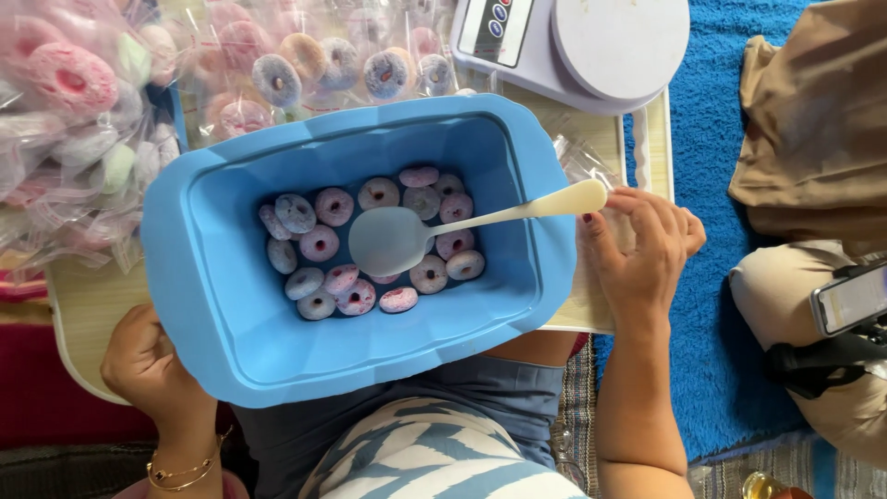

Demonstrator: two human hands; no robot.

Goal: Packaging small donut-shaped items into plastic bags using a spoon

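A blue plastic tub (231, 314) sits on my lap and against a low table, holding several pink and pale-blue sugared ring sweets (319, 243). A white spoon (393, 238) lies in it, bowl over the sweets and handle resting on the right rim. My left hand (148, 362), with a gold bracelet on its wrist, is curled around the tub's near-left corner. My right hand (647, 248) is just right of the tub, beside the spoon's handle end, with thumb and fingers pinching a small clear plastic bag (584, 162) on the table.
Many clear bags filled with ring sweets (83, 102) are piled at the back left. A white kitchen scale (591, 46) stands at the back right of the pale wooden table (92, 305). On the blue rug (711, 305) to the right sits another person (813, 139) with a phone (850, 298).
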